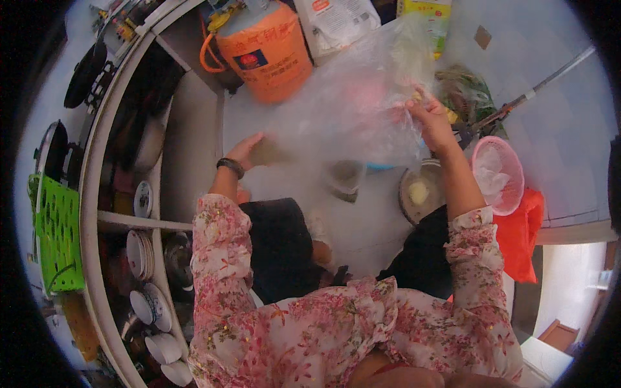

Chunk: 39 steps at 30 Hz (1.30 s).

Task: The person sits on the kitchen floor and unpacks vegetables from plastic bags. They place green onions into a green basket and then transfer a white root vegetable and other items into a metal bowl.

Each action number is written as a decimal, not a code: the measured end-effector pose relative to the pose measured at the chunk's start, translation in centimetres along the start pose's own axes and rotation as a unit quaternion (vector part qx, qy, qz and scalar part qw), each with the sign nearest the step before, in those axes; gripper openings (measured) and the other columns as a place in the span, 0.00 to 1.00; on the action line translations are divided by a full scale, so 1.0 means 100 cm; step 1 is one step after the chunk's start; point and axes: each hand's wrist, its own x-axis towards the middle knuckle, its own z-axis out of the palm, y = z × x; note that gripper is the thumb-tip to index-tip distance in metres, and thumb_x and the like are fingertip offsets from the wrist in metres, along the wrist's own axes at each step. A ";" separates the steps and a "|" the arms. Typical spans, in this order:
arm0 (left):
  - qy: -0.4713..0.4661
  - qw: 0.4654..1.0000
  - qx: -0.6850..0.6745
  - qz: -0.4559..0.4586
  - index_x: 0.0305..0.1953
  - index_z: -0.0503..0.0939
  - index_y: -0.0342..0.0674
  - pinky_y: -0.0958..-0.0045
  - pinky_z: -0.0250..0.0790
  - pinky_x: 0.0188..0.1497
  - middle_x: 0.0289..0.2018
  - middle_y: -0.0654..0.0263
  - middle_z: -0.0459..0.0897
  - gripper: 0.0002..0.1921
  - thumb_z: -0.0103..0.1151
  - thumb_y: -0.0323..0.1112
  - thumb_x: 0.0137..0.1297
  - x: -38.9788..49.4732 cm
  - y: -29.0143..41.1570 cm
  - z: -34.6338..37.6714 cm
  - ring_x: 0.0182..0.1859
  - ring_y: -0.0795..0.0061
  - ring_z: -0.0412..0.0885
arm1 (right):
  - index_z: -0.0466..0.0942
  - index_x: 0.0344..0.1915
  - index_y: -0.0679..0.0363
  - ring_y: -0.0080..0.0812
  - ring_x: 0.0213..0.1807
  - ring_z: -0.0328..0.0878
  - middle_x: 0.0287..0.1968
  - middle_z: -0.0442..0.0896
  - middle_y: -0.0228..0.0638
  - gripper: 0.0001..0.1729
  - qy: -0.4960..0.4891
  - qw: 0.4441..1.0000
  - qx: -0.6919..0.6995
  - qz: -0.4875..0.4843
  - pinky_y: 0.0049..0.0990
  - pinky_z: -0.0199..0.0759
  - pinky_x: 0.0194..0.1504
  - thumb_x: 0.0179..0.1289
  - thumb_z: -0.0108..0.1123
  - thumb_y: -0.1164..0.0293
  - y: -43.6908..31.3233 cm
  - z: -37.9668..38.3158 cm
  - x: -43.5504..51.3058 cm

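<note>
A large clear plastic bag (339,106) is stretched out before me above the floor. My right hand (432,119) pinches its right side between thumb and fingers. My left hand (246,151), with a dark band on its wrist, is at the bag's left end; a blurred brownish patch (271,151) lies beside its fingers, and I cannot tell whether it grips anything. Pinkish contents show through the film. Below my right forearm a round metal basin (405,196) holds a pale yellow lump (418,193). A blue rim (379,166) shows partly under the bag.
An orange gas cylinder (271,58) and a white printed sack (339,24) stand ahead. On the right are a pink plastic basket (515,194), a red bag (526,237), leafy greens (468,92) and a long pole (553,72). Shelves (145,220) with dishes line the left.
</note>
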 end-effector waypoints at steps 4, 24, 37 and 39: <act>0.018 0.994 -0.072 0.078 0.59 0.66 0.41 0.59 0.65 0.55 0.56 0.59 0.71 0.27 0.46 0.52 0.66 -0.008 0.004 -0.006 0.56 0.65 0.71 | 0.67 0.60 0.58 0.18 0.40 0.74 0.42 0.79 0.29 0.24 -0.022 0.998 0.001 -0.052 0.20 0.69 0.39 0.62 0.53 0.77 0.006 -0.002 0.008; 0.003 0.994 0.048 0.102 0.53 0.70 0.39 0.58 0.68 0.54 0.53 0.65 0.72 0.17 0.48 0.40 0.68 -0.003 0.015 0.025 0.55 0.71 0.71 | 0.72 0.50 0.66 0.27 0.43 0.76 0.42 0.79 0.35 0.15 0.118 0.988 -0.089 -0.054 0.25 0.69 0.46 0.66 0.48 0.72 0.023 -0.021 0.016; 0.035 0.985 0.006 0.171 0.49 0.71 0.43 0.52 0.71 0.51 0.51 0.67 0.72 0.13 0.47 0.41 0.68 -0.027 0.027 0.019 0.53 0.72 0.72 | 0.76 0.44 0.63 0.21 0.36 0.74 0.37 0.80 0.30 0.11 0.082 0.996 0.010 -0.043 0.21 0.67 0.38 0.63 0.51 0.75 0.037 -0.016 -0.004; 0.052 0.984 0.021 0.168 0.49 0.71 0.44 0.52 0.71 0.51 0.49 0.68 0.73 0.12 0.48 0.40 0.68 -0.028 0.027 0.017 0.52 0.72 0.73 | 0.77 0.42 0.62 0.22 0.35 0.75 0.35 0.80 0.30 0.09 0.110 0.993 -0.040 -0.008 0.21 0.68 0.39 0.64 0.51 0.75 0.043 -0.016 -0.004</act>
